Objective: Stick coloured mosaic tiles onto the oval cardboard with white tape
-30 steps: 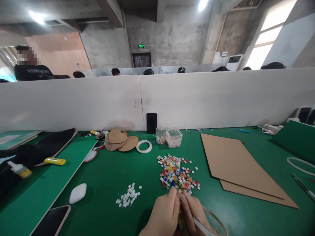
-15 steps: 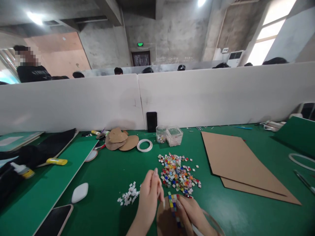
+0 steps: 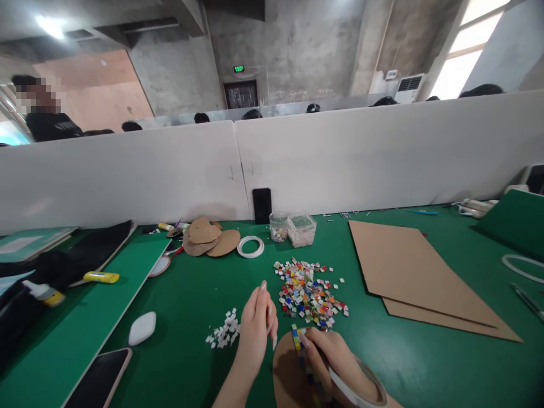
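Observation:
My right hand (image 3: 334,351) has its fingertips pinched at a mosaic tile on a strip of coloured tiles (image 3: 297,345). This strip runs along a brown cardboard disc (image 3: 287,368), whose right part is hidden by the hand. A pale ring (image 3: 380,391) shows around the wrist or under it; I cannot tell which. To the left of the disc, my left hand (image 3: 255,320) is raised with fingers curled and thumb pressed in; what it holds, if anything, is hidden. Loose coloured tiles (image 3: 308,292) lie beyond both hands, and small white pieces (image 3: 224,328) are left of the left hand.
Cardboard sheets (image 3: 416,272) lie to the right. Clear containers (image 3: 301,229), a white coil (image 3: 250,247) and cut cardboard discs (image 3: 204,235) stand or lie toward the white partition (image 3: 361,158). On the left are a phone (image 3: 100,377), a white case (image 3: 142,328) and a glue bottle (image 3: 45,293).
The view has shifted slightly. My left hand has drawn a little left, away from the disc. My right fingers have shifted slightly on the tile strip, and more of the pale ring shows.

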{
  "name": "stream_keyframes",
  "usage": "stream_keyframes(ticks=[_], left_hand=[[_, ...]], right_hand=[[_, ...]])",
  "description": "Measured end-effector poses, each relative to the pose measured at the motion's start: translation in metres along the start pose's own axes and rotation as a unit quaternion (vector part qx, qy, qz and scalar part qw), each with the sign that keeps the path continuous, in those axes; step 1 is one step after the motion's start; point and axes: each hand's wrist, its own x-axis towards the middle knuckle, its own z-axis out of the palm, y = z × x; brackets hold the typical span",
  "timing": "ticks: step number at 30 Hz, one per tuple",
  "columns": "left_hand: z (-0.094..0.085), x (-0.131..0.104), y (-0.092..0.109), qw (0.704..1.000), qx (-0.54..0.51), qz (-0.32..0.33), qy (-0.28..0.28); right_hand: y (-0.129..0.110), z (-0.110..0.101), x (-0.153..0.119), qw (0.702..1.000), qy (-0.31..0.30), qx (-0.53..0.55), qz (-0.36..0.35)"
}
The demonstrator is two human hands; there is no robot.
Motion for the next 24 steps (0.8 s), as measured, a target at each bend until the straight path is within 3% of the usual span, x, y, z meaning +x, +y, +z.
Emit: stream_keyframes(ticks=[5, 17, 24], left_hand=[[-0.005, 0.001, -0.001, 1.000, -0.006, 0.000, 0.007], [-0.013, 0.010, 0.001, 0.994, -0.103, 0.006, -0.045], [-0.021, 0.008, 0.016, 0.998, -0.017, 0.049, 0.032]], right_hand=[[0.000, 0.000, 0.000, 1.000, 0.007, 0.002, 0.018], [0.000, 0.000, 0.001, 0.998, -0.009, 0.054, 0.039], [0.001, 0.002, 0.001, 0.999, -0.010, 0.028, 0.034]])
